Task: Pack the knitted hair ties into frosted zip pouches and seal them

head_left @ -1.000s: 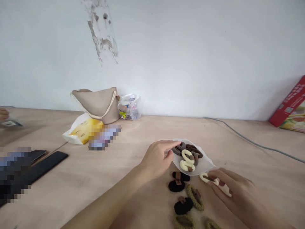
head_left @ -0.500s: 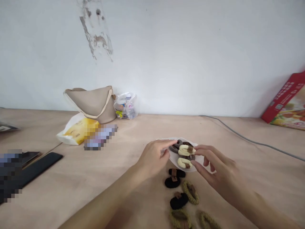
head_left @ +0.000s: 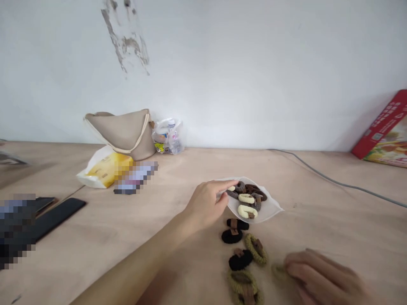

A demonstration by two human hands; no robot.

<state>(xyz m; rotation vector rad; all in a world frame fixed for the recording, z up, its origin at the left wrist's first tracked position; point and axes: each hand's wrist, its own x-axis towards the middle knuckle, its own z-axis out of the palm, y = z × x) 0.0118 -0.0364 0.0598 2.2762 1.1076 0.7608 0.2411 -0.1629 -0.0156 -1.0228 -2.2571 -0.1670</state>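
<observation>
Coiled knitted hair ties, cream (head_left: 247,212), grey and dark brown, are gathered on a thin white bag (head_left: 269,214). My left hand (head_left: 206,205) is at the bag's left side, its edge between thumb and index finger, with the index stretched over the hair ties. Lower right, my right hand (head_left: 321,273) is blurred by motion, its fingers closed at an olive hair tie (head_left: 278,270). Between the hands lie black hair ties (head_left: 232,236) with brown tabs and another olive hair tie (head_left: 256,249). A further olive one (head_left: 244,286) is nearest me.
Along the wall are a beige bag (head_left: 127,129), a clear plastic bag (head_left: 170,135) and a grey cable (head_left: 330,180). A yellow-white packet (head_left: 106,169) lies by a pixelated object (head_left: 135,178). A black slab (head_left: 54,226) is at left, a red box (head_left: 381,127) at right.
My right hand has left the cream hair ties on the white bag and moved down and right to the olive hair tie. The left hand stays at the bag.
</observation>
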